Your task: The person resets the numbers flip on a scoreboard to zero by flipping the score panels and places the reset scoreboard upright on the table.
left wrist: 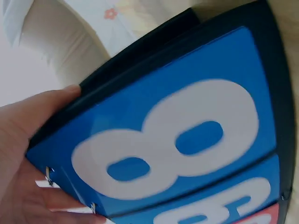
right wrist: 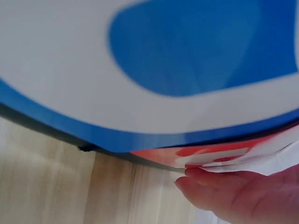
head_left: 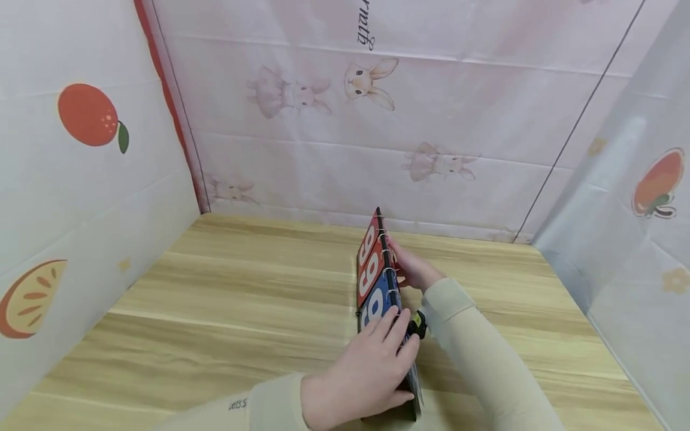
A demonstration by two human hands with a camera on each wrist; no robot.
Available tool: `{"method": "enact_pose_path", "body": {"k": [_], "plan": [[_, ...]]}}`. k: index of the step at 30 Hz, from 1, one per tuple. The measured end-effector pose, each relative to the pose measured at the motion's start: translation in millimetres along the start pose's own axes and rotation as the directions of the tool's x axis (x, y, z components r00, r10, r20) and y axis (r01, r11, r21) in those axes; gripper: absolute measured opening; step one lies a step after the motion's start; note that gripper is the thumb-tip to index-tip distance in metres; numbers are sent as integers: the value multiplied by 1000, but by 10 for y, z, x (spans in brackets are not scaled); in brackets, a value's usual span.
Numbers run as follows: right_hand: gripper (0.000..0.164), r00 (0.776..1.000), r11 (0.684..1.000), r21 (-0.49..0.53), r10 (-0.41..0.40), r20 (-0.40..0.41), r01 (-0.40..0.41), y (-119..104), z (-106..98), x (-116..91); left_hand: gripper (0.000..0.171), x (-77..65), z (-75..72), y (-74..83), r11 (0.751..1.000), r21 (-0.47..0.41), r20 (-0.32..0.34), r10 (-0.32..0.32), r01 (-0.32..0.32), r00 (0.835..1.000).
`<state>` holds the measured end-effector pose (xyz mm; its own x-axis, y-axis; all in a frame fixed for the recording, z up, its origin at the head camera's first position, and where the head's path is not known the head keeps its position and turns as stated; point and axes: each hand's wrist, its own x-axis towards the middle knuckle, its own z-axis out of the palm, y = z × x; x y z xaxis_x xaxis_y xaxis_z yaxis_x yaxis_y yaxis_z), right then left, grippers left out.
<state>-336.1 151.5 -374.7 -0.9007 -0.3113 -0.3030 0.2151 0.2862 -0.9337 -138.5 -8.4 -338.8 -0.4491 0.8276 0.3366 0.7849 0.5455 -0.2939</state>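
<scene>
A tabletop flip scoreboard [head_left: 371,269] stands on edge on the table, its ring-bound spine uppermost. Red and blue number cards with white digits hang on its near face. At the close end, my left hand [head_left: 366,371] grips the spine and side edge; in the left wrist view its thumb lies along the black frame, below a large white 8 on blue [left wrist: 163,135]. Behind the board, partly hidden by it, is my right hand [head_left: 415,269]. In the right wrist view its fingertips [right wrist: 196,182] pinch the lower edge of a red card [right wrist: 187,153].
The wood-grain table [head_left: 232,299] spreads to both sides of the board. Printed cloth walls enclose it: a rabbit-patterned back [head_left: 323,149], a fruit-patterned left side [head_left: 108,197] and a right side [head_left: 636,251]. A small black and yellow piece [head_left: 417,324] shows by the right sleeve.
</scene>
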Motion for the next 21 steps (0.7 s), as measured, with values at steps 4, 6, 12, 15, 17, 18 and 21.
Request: {"method": "enact_pose_path", "body": {"k": [4,6,12,15,17,18,21], "plan": [[73,998,1000,17,-4,-63,5,-23,-25,-17,69,4,25,-61,998,-34,-32,46,-47,998],[73,994,999,43,5,-112,-1,-40,-39,-31,66,1,27,-83,997,-54,-22,61,-62,998],[70,944,958,265,-13,-330,106,-116,-107,-45,64,-14,23,-97,994,-84,6,66,-65,998],[59,914,929,306,-75,-398,210,-173,-133,-49,65,-15,24,-84,995,-82,-9,58,-59,998],[54,901,922,293,-117,-417,255,-218,-128,-55,65,-13,24,-76,996,-74,-17,55,-56,998],[54,895,917,287,-139,-424,278,-241,-120,-58,65,-11,23,-72,996,-66,-20,55,-57,998],[55,868,903,248,-214,-447,350,-311,-91,-68,65,-5,18,-67,997,-51,-23,62,-63,998]]}}
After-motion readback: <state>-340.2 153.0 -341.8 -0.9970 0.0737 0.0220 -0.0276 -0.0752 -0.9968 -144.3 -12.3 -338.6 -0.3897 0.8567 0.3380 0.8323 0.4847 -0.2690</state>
